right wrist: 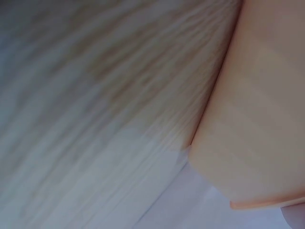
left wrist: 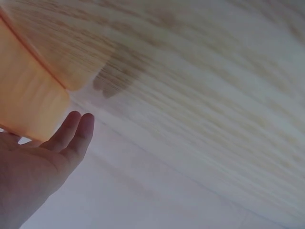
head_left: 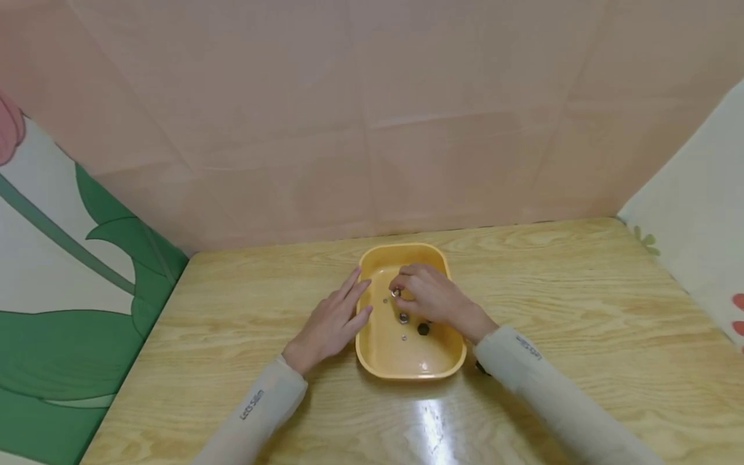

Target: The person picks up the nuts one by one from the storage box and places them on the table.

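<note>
A yellow plastic basin stands on the wooden table, its side wall showing in both wrist views. My left hand lies at the basin's left rim, fingers extended and touching it; the left wrist view shows this hand beside the basin wall. Inside the basin, my right hand pinches a shiny metal nut between thumb and fingers. Below it on the basin floor lie a silver nut, a black nut and tiny metal pieces. The right hand partly covers another piece.
A small dark object lies on the table right of the basin, partly hidden by the right sleeve. Behind the table hangs a pinkish cloth. Patterned panels flank both sides.
</note>
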A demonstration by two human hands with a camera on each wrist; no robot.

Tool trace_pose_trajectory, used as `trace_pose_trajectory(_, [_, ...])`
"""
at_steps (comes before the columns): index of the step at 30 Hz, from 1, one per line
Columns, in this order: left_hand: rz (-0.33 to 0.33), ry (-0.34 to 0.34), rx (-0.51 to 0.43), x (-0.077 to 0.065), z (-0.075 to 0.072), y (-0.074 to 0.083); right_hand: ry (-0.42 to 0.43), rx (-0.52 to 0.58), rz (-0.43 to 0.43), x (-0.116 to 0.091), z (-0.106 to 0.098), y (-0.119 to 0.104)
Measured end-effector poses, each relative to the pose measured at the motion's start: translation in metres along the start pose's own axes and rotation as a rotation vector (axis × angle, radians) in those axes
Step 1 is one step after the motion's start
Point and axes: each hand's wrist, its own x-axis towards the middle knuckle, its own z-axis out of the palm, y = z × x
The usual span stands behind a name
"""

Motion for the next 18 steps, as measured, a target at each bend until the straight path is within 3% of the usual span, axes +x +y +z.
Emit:
trace_pose_trajectory(10, [-0.014,-0.006,-0.022,-0.0007,0.0009,0.0003,-0.003,-0.020,0.019,-0.0015,-0.0021,-0.0033])
trace_pose_trajectory(18, [-0.014,-0.009,-0.015,-0.0005,-0.0004,0.0009,-0.019,0.043,0.041,-0.0003,-0.0033,-0.0023])
